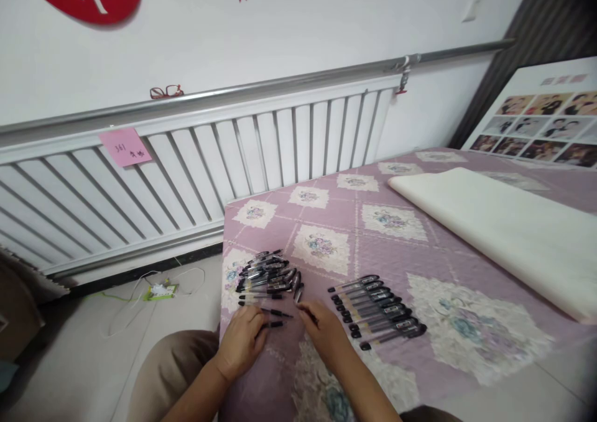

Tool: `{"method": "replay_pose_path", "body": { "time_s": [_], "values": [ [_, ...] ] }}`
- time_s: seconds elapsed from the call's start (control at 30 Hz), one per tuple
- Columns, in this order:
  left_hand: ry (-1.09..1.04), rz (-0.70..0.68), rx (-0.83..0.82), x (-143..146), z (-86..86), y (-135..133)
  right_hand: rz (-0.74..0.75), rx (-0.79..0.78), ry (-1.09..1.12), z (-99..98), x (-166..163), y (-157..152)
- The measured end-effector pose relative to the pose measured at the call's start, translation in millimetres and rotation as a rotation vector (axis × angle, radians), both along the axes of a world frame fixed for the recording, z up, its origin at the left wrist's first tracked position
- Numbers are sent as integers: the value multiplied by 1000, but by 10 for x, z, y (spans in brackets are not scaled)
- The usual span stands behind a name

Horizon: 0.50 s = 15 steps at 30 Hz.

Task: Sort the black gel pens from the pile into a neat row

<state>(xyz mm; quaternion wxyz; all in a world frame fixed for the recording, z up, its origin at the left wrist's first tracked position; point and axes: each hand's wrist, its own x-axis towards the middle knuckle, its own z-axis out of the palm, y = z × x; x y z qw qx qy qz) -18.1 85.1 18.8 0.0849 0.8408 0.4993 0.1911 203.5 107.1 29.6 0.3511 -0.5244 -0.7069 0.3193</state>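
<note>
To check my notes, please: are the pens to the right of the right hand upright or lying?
Lying: the pens rest lengthwise on the flowered cloth, side by side.

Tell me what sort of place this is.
Likely a room in a home, perhaps a bedroom: there's a white radiator, a floral patchwork-patterned cloth, and a board of photos at the right.

Between the loose heap of clear plastic pens with black ends point(268, 273) and the slanting row of similar pens point(380, 310) runs an open lane of lilac floral cloth point(345, 207), the right hand point(319, 329) at its near end. Beyond both, bare cloth reaches the white ribbed radiator point(280, 148), a barrier. Rightward, a folded cream slab point(504, 235) obstructs.
</note>
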Motion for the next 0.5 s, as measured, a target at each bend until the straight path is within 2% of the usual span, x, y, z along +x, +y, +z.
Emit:
{"method": "replay_pose_path", "body": {
  "time_s": [0.27,0.5],
  "values": [
    [62,63,-2,36,-36,-7,-8,-164,173,32,25,20],
    [-111,116,-5,216,-95,-111,4,-165,181,28,38,-10]
  ]
}}
